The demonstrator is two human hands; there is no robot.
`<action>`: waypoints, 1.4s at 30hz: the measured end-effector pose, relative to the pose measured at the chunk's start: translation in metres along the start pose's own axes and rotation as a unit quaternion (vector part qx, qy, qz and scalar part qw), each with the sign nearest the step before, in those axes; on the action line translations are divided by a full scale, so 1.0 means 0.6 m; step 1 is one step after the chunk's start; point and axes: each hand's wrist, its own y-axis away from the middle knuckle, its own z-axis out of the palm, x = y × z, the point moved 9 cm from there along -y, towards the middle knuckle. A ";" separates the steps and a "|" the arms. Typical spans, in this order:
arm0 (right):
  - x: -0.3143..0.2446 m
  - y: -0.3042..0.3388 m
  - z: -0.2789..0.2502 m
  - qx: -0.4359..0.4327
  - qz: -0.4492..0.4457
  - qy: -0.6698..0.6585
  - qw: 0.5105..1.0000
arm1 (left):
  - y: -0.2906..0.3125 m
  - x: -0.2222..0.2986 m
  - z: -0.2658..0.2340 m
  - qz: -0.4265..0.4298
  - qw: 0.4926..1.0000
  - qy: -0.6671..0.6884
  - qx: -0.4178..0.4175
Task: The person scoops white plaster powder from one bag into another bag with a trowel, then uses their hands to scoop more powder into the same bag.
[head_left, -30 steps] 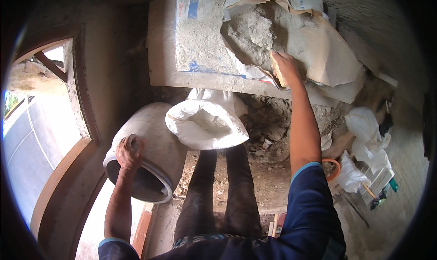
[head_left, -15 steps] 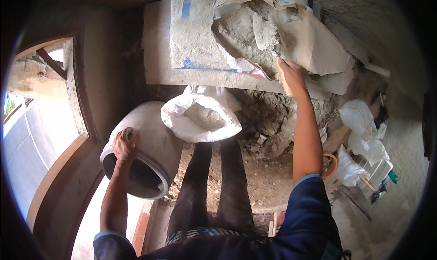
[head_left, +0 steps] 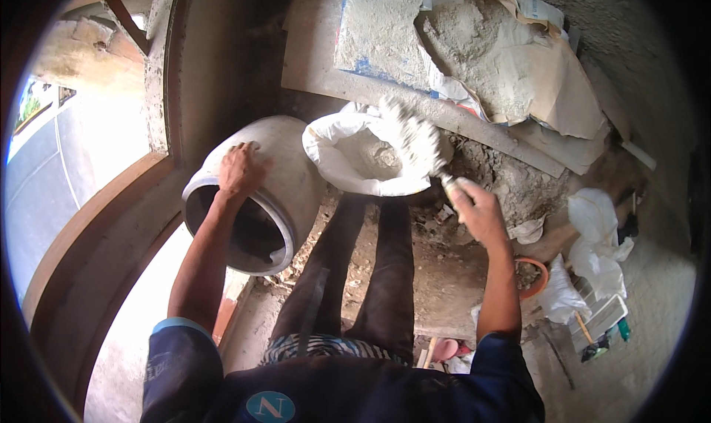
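Observation:
My right hand (head_left: 481, 212) grips the handle of a trowel (head_left: 449, 185). Its blade, blurred by motion, carries a heap of pale grey powder (head_left: 415, 138) at the right rim of a white woven sack (head_left: 324, 145). The sack's mouth is rolled back, and similar grey powder (head_left: 370, 155) lies inside. On the left, my left hand (head_left: 241, 170) rests on the upper side of a tilted grey drum (head_left: 285, 145), fingers apart. The drum's round mouth faces me, dark within. Beyond the sack, a torn-open paper bag (head_left: 566, 90) holds more of the powder.
The paper bag lies on a board (head_left: 315, 64). Rubble (head_left: 489, 168) covers the ground beside the sack. Over to the right are an orange-rimmed bucket (head_left: 543, 279), white plastic bags (head_left: 592, 216) and a white rack (head_left: 611, 316). A window frame (head_left: 159, 75) opens at the left.
My right hand has brought the loaded trowel from the paper bag toward me, to the white sack's rim. The view has shifted; my left hand stays on the drum.

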 end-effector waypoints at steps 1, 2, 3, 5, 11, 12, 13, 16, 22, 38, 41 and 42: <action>0.017 -0.002 0.019 0.011 -0.062 0.056 0.996 | -0.016 0.006 0.024 -0.029 0.996 0.041 -0.076; 0.008 0.002 0.047 -0.028 -0.029 0.056 0.998 | -0.035 0.015 0.037 -0.037 0.996 0.063 -0.055; 0.003 0.000 0.069 -0.047 -0.035 0.065 0.996 | -0.052 0.034 0.054 -0.045 0.994 0.089 -0.038; -0.010 -0.009 0.102 -0.075 -0.077 0.064 0.992 | -0.093 0.114 0.069 -0.019 0.992 0.113 -0.053; 0.064 -0.129 0.213 -0.136 -0.012 0.183 0.974 | -0.169 0.127 0.218 -0.098 0.968 0.124 -0.193; 0.071 -0.144 0.219 -0.135 0.017 0.194 0.972 | -0.168 0.136 0.233 -0.094 0.963 0.146 -0.206; 0.077 -0.152 0.223 -0.119 0.050 0.184 0.974 | -0.167 0.144 0.245 -0.090 0.957 0.167 -0.219; 0.053 -0.170 0.274 -0.122 0.078 0.208 0.967 | -0.149 0.137 0.281 -0.006 0.957 0.268 -0.111; 0.125 -0.153 0.304 -0.009 0.108 0.191 0.976 | 0.007 0.183 0.242 -0.086 0.904 0.416 -0.041; 0.105 -0.082 0.275 0.007 0.036 0.215 0.976 | -0.081 0.174 0.139 0.008 0.960 0.272 -0.071; 0.102 -0.023 0.245 -0.051 0.037 0.105 0.992 | -0.039 0.157 0.112 0.015 0.956 0.280 -0.085; 0.098 0.014 0.221 -0.036 -0.008 0.079 0.996 | -0.026 0.144 0.102 0.033 0.954 0.286 -0.082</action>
